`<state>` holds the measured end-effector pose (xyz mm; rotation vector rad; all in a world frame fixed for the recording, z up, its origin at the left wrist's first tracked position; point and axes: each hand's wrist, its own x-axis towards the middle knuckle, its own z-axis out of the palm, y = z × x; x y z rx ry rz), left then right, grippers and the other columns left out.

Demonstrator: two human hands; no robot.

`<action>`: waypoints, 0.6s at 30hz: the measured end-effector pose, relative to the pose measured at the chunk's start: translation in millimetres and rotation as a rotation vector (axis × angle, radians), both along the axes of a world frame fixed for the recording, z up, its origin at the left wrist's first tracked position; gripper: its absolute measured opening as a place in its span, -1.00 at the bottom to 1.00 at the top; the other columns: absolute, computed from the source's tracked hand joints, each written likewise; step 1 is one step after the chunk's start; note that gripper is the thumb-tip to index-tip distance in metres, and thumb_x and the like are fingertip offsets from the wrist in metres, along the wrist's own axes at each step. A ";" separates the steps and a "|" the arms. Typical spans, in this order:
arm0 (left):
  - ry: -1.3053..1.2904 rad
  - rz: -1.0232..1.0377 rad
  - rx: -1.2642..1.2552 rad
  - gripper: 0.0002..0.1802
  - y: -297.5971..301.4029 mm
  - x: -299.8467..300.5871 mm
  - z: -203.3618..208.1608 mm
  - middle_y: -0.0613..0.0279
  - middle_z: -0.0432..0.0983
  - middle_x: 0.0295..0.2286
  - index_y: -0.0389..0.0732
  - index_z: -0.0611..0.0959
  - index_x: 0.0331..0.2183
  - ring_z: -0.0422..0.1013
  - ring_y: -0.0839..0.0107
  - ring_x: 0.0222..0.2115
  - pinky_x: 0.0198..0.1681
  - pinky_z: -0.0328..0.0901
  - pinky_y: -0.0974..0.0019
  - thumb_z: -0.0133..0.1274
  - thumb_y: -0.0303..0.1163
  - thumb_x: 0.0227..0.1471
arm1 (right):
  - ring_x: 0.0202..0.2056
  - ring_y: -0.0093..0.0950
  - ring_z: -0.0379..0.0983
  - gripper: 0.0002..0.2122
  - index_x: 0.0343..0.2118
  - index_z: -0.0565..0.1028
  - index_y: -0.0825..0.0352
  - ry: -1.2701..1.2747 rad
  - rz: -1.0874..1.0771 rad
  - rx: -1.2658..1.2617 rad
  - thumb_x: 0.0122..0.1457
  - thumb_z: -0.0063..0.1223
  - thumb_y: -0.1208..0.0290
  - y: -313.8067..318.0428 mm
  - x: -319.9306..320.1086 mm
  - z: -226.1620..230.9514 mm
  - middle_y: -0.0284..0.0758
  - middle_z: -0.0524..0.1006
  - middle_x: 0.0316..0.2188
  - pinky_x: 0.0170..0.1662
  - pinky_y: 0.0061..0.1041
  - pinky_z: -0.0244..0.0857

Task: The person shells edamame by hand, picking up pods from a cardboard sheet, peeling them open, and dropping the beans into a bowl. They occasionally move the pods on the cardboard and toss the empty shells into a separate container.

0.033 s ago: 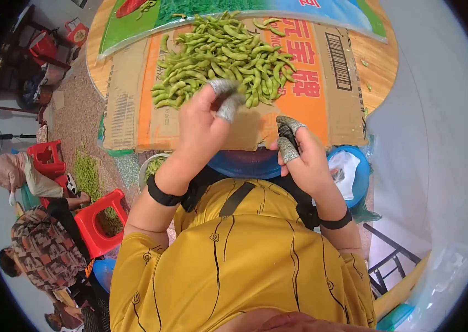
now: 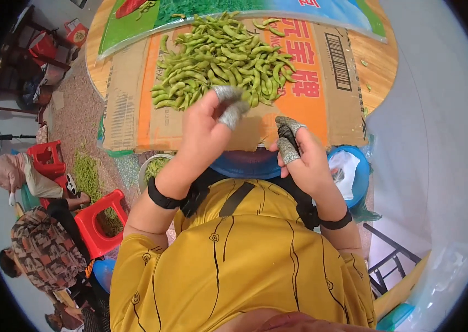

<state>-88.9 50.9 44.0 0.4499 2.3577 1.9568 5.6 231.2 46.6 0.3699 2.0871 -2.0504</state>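
A heap of green soybean pods (image 2: pixel 223 61) lies on a flattened cardboard sheet (image 2: pixel 344 119). Over the heap's near edge is my left hand (image 2: pixel 203 130), thumb and forefinger in grey wraps and curled toward each other. Their tips are blurred, with a spot of green beside them; what they pinch I cannot make out. To the right, above the cardboard's near edge, my right hand (image 2: pixel 310 160) has its grey-wrapped thumb and forefinger closed together. Something dark shows between these fingers, its kind unclear.
The cardboard rests on a round wooden table (image 2: pixel 380 72), with a printed plastic sheet (image 2: pixel 189 16) at the far side. Below are a blue basin (image 2: pixel 245 164), a pale bowl (image 2: pixel 146 166) and a blue tub (image 2: pixel 360 177). Red stools (image 2: pixel 98 221) and several people (image 2: pixel 48 246) are at left.
My left hand has shifted slightly toward me and to the right. My right hand stays in nearly the same place.
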 end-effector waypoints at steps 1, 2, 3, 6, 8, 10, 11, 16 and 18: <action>-0.199 -0.105 0.115 -0.77 -1.8 6.8 -1.9 0.22 0.50 -0.31 -0.31 0.51 -0.20 0.44 0.50 -0.33 -0.27 0.33 0.47 -0.01 -0.59 0.02 | -0.51 -0.63 0.36 -0.65 0.00 0.28 0.42 -0.002 -0.001 0.000 0.11 -0.19 0.63 -0.2 -0.3 3.2 -0.35 0.50 -0.39 -0.53 -0.63 0.32; -0.398 -0.209 0.229 -0.72 -3.4 12.8 -4.9 0.25 0.49 -0.31 -0.29 0.48 -0.15 0.43 0.51 -0.33 -0.26 0.32 0.48 -0.02 -0.59 0.03 | -0.47 -0.64 0.37 -0.66 0.00 0.29 0.42 -0.028 0.022 -0.031 0.11 -0.16 0.62 -0.6 -0.8 7.7 -0.36 0.50 -0.38 -0.47 -0.63 0.33; -0.403 -0.253 0.240 -0.66 -4.0 17.9 -12.2 0.29 0.47 -0.30 -0.26 0.42 -0.08 0.41 0.55 -0.32 -0.27 0.32 0.49 -0.04 -0.59 0.05 | -0.43 -0.65 0.38 -0.66 -0.01 0.30 0.42 -0.054 0.045 -0.063 0.11 -0.13 0.62 -1.3 -1.2 9.8 -0.36 0.50 -0.37 -0.42 -0.63 0.35; -0.532 -0.295 0.225 -0.67 -4.0 30.3 -10.9 0.28 0.47 -0.30 -0.26 0.42 -0.08 0.40 0.56 -0.32 -0.27 0.32 0.50 -0.05 -0.60 0.06 | -0.37 -0.67 0.40 -0.69 -0.03 0.33 0.41 0.004 0.100 -0.037 0.12 -0.10 0.61 -5.2 1.9 6.6 -0.38 0.49 -0.38 -0.28 -0.63 0.34; -0.547 -0.309 0.244 -0.64 -0.3 33.9 -5.4 0.26 0.47 -0.29 -0.26 0.39 -0.06 0.40 0.55 -0.30 -0.26 0.33 0.48 -0.07 -0.62 0.06 | -0.45 -0.70 0.35 -0.69 -0.02 0.32 0.40 0.087 0.133 -0.040 0.14 -0.12 0.60 -6.8 6.0 -10.0 -0.40 0.48 -0.38 -0.42 -0.72 0.25; -0.554 -0.309 0.282 -0.60 1.2 35.8 -3.8 0.25 0.46 -0.29 -0.27 0.36 -0.03 0.41 0.52 -0.28 -0.24 0.33 0.46 -0.09 -0.66 0.04 | -0.53 -0.73 0.29 -0.69 -0.01 0.32 0.38 0.167 0.168 -0.043 0.16 -0.13 0.59 -8.3 7.8 -15.1 -0.42 0.46 -0.37 -0.55 -0.80 0.15; -0.558 -0.305 0.285 -0.60 -0.6 35.3 -5.4 0.25 0.46 -0.29 -0.27 0.36 -0.03 0.41 0.52 -0.28 -0.24 0.33 0.46 -0.09 -0.66 0.04 | -0.54 -0.75 0.27 -0.69 -0.01 0.32 0.38 0.142 0.156 -0.059 0.16 -0.13 0.59 -9.1 7.8 -14.1 -0.44 0.45 -0.38 -0.56 -0.81 0.11; -0.436 -0.342 0.275 -0.53 -2.9 43.1 -11.4 0.22 0.48 -0.30 -0.26 0.34 -0.01 0.43 0.51 -0.27 -0.24 0.34 0.42 -0.09 -0.70 -0.01 | -0.61 -0.79 0.21 -0.69 0.00 0.32 0.35 0.004 0.144 -0.111 0.17 -0.14 0.58 -9.1 9.6 -1.3 -0.45 0.44 -0.39 -0.59 -0.82 0.05; -0.382 -0.359 0.184 -0.51 -5.9 45.1 -12.8 0.28 0.48 -0.32 -0.24 0.34 0.01 0.42 0.53 -0.28 -0.21 0.31 0.45 -0.09 -0.69 -0.01 | -0.34 -0.67 0.38 -0.66 0.01 0.31 0.42 -0.061 0.134 -0.168 0.12 -0.11 0.61 -9.4 9.9 1.4 -0.43 0.46 -0.36 -0.19 -0.65 0.29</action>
